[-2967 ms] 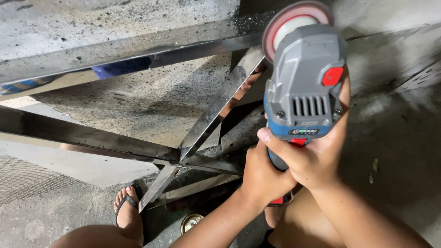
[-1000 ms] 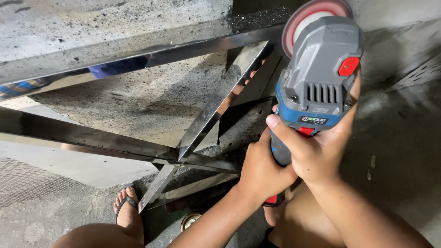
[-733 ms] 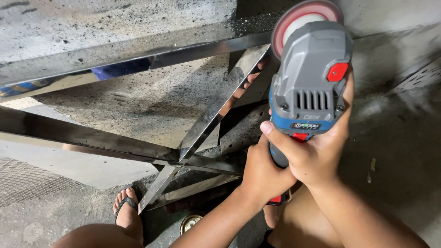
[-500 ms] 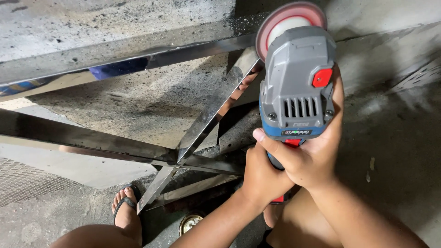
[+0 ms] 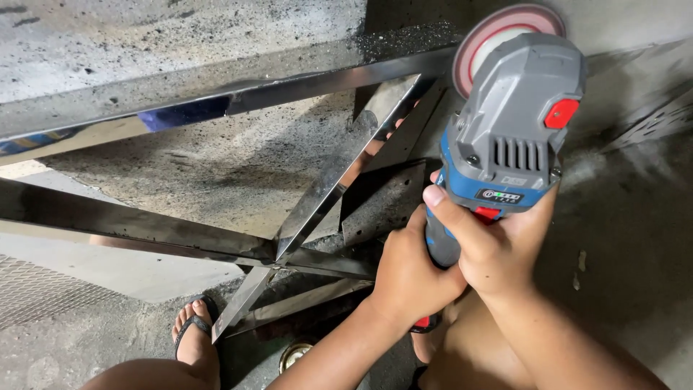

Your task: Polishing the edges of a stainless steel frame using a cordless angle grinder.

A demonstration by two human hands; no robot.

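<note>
Two hands grip one cordless angle grinder (image 5: 516, 137), grey above and blue below, with a red switch on its right flank. The left hand (image 5: 411, 271) wraps the lower handle from the left; the right hand (image 5: 491, 242) closes over the handle just above it, thumb laid across the blue band. Both are closed tight around the tool, neither open. The pink-rimmed disc (image 5: 498, 36) sits at the top of the view, close to the upper right end of the polished metal frame (image 5: 216, 108), where the long horizontal bar meets the diagonal brace (image 5: 339, 177); contact between disc and metal cannot be told, since the tool's body hides the edge.

Compared with half a second ago, the grinder stands further right and slightly higher in the view, near where it stood a second ago; over three seconds it swings right, left, then right again, while the frame holds its place. This reads as short back-and-forth passes along the corner joint, a judgement only, as no sparks show.

The frame lies on the concrete floor (image 5: 635, 238), dusted with dark grit. A foot in a black sandal (image 5: 195, 336) rests at the lower left, beside the frame's lower bar. A small round metal object (image 5: 294, 354) lies below the frame.
</note>
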